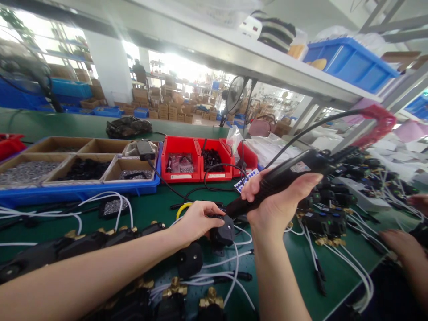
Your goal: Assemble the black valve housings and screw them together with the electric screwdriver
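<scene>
My right hand (272, 198) is wrapped round a black electric screwdriver (292, 171), tilted so its tip end points down and left. That tip end meets a black valve actuator housing (223, 232) with a white cable. With fingers and thumb pinched, my left hand (200, 223) grips the housing from its left side. The exact contact between tip and housing is hidden. Just below the left hand lies another black housing (190, 261). Brass valve bodies (174, 286) with black housings stand along the near edge.
A blue tray (80, 194) holds cardboard compartments of screws and small black parts. Red bins (182, 176) stand beside it. Several assembled valves (323, 225) with white cables crowd the right. A co-worker's hand (397, 243) is at far right. A shelf (267, 53) hangs overhead.
</scene>
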Action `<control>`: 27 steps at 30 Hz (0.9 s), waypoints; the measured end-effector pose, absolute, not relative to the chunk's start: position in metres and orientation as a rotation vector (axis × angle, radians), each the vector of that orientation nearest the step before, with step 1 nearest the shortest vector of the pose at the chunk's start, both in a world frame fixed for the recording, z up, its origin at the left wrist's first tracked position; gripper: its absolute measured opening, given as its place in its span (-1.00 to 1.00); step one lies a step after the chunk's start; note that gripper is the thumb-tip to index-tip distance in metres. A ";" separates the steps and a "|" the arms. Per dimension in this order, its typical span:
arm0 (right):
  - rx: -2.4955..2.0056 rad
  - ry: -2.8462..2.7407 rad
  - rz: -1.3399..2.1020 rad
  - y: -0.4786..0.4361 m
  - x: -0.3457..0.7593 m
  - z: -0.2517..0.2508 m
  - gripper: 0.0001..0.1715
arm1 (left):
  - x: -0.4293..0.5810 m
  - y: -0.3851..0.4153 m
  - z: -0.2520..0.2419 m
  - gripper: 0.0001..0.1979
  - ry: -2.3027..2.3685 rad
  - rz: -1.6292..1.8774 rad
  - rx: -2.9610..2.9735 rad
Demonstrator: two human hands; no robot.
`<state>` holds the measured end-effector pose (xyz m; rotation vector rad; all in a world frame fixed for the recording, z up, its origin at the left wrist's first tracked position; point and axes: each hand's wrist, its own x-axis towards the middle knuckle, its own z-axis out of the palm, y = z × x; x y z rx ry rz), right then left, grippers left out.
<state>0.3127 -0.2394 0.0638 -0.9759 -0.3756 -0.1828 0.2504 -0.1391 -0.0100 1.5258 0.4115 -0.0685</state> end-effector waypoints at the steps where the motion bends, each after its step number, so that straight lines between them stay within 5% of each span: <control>1: -0.984 -0.359 -0.201 -0.239 0.313 0.063 -0.17 | 0.251 -0.139 -0.011 -0.82 0.411 -0.068 1.534; 13: -0.913 -0.436 -0.196 -0.278 0.302 0.075 -0.17 | 0.244 -0.128 -0.011 -0.68 0.204 -0.184 1.660; 19: -0.925 -0.487 -0.065 -0.302 0.281 0.061 -0.15 | 0.221 -0.111 -0.008 -0.52 -0.197 -0.229 2.207; 27: -0.922 -0.448 -0.080 -0.313 0.269 0.057 -0.08 | 0.173 -0.112 0.003 -0.28 -0.055 -0.079 2.639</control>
